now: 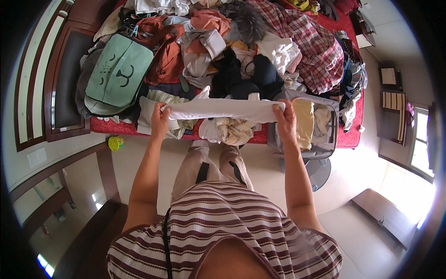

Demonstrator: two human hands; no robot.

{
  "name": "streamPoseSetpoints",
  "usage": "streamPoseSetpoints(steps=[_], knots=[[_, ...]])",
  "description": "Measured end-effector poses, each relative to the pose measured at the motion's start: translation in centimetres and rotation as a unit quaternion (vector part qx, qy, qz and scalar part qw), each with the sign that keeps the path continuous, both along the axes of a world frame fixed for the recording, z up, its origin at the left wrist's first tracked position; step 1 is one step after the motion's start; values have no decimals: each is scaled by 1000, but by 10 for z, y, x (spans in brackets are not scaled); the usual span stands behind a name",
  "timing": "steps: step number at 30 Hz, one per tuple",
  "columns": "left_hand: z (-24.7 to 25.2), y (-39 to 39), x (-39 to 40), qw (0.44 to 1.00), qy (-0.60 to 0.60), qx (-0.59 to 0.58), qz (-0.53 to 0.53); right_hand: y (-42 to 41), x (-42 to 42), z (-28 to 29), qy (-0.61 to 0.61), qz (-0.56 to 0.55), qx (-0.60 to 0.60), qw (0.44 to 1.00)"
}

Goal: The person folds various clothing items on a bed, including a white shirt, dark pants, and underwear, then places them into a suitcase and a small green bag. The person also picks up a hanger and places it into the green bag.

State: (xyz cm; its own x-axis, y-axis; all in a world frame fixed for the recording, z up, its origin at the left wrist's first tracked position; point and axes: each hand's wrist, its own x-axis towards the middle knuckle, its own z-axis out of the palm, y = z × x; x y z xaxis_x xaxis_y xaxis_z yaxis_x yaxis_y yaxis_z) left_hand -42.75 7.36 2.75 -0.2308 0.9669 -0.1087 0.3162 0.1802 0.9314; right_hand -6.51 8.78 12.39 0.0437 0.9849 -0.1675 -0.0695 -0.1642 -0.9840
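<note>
A white cloth garment (223,110) is stretched level between my two hands, above the front edge of a bed. My left hand (161,120) grips its left end, and my right hand (285,117) grips the other. Beneath and around it lie a cream floral-print garment (234,132), a pale striped garment (163,97) and a black bra (259,78). Close by my right hand stands an unzipped grey packing case (329,139) holding a folded yellow cloth (302,122) and some pale clothing. What kind of garment I hold is unclear.
A mint-green bag (120,71) with a stitched animal face lies left on the red mattress (115,127). Heaped clothes, including a rust-orange garment (165,59) and a red plaid garment (313,48), cover the bed. A round glass-topped stool or table (317,173) stands below the case.
</note>
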Motion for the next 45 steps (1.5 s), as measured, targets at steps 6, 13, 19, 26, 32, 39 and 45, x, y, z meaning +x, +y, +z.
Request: streamPoseSetpoints(steps=[6, 13, 19, 26, 32, 39, 45], knots=[[20, 38, -16, 996, -50, -35, 70, 47, -44, 47, -155, -47, 60, 985], [56, 5, 9, 807, -551, -178, 117, 49, -69, -17, 147, -106, -179, 967], [27, -27, 33, 786, -563, -127, 221, 5, -82, -56, 125, -64, -189, 972], [75, -44, 100, 908, -399, -85, 94, -42, -151, -3, -91, 210, -4, 974], [61, -40, 80, 934, -333, -99, 77, -35, -140, -14, 24, 376, -23, 926], [85, -49, 28, 838, -516, -150, -90, -13, -107, -47, -16, 194, -8, 981], [114, -31, -8, 787, -603, -123, 45, -29, -152, -12, 293, 328, -204, 874]])
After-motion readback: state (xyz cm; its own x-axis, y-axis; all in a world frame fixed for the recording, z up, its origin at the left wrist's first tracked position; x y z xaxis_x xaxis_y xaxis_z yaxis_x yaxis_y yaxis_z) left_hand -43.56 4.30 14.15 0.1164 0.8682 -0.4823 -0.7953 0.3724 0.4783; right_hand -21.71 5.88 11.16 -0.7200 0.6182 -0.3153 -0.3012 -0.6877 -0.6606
